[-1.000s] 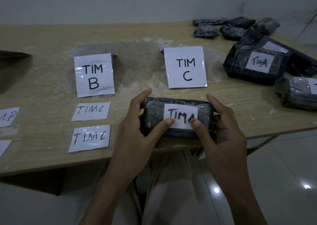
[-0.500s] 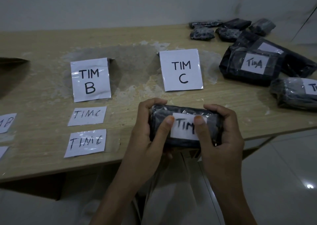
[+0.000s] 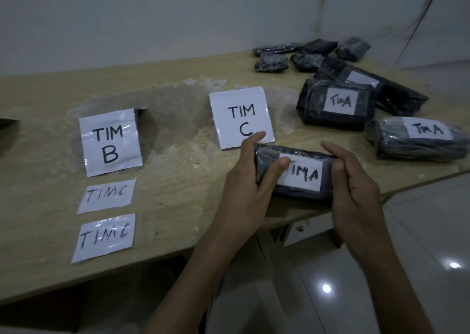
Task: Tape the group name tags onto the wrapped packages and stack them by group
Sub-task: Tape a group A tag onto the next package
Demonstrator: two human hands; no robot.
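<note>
A black wrapped package [image 3: 295,155] with a white "TIM A" tag [image 3: 302,174] on top lies near the table's front edge. My left hand [image 3: 244,181] grips its left end, thumb lying across the tag's left edge. My right hand [image 3: 356,183] grips its right end. To the right lie other tagged "TIM A" packages [image 3: 335,104], [image 3: 417,140], one more partly under them. Two loose "TIM C" tags [image 3: 108,196], [image 3: 105,235] lie at front left.
Large "TIM B" sheet [image 3: 110,140] and "TIM C" sheet [image 3: 241,117] lie flat on the wooden table [image 3: 178,181]. Several untagged black packages [image 3: 305,56] sit at the far right by the wall. The table's front edge runs just under my hands; tiled floor below.
The package has shifted right and farther onto the table, toward the tagged pile. My fingers uncurled from over its top, showing the full tag. The view swung right.
</note>
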